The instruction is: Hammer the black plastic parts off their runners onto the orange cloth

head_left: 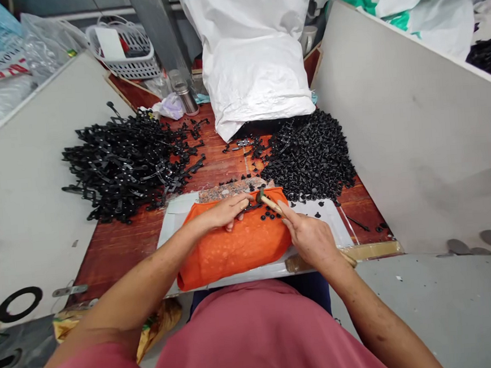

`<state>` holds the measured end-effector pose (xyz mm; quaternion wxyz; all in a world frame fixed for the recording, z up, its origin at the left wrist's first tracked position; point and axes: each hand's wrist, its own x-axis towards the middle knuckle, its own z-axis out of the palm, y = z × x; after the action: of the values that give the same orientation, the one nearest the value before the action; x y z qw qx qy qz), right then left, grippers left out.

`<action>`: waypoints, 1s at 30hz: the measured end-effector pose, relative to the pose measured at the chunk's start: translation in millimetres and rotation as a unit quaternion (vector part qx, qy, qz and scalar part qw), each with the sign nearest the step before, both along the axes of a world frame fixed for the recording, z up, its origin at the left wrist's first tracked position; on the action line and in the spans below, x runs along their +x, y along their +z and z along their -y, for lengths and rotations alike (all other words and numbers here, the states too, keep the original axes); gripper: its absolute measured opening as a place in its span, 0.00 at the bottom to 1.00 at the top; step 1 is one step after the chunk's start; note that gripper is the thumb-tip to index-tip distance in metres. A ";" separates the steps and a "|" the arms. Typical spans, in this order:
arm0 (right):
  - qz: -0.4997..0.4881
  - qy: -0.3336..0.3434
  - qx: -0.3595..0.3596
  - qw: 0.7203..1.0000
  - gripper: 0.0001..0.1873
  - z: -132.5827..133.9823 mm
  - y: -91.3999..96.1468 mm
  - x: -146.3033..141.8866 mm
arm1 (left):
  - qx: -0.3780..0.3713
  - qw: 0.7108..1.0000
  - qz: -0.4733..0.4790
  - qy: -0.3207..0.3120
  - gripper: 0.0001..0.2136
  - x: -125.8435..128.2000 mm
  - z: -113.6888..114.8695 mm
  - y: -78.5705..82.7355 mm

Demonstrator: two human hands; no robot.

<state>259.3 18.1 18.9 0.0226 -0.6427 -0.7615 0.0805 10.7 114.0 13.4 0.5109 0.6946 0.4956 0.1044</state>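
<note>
My left hand (227, 210) rests on an orange cloth pad (233, 247), its fingers pinched on a small black plastic part (253, 206) at the pad's far edge. My right hand (311, 235) grips a wooden-handled hammer (270, 202) whose small head sits right by that part. Several loose black studs (270, 216) lie on the pad beside the hammer. A heap of black strip-shaped parts (129, 165) is at the left of the red wooden table (118, 245). A heap of black studs (311, 156) is at the right.
White boards (411, 131) wall in the table on both sides. A big white sack (252, 53) stands at the back, with a metal flask (186, 98) and a white basket (127, 51) to its left. A white sheet (328, 214) lies under the pad.
</note>
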 end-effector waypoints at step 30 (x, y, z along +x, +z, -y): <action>-0.166 -0.100 0.029 0.981 0.27 69.8 -25.6 56.3 | 0.280 0.924 -0.259 0.000 0.18 15.6 39.6 -1.7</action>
<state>315.5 -51.7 -6.7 0.1753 -0.6925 -0.6810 0.1610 26.2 74.4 11.7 0.1497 0.8121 0.5612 0.0554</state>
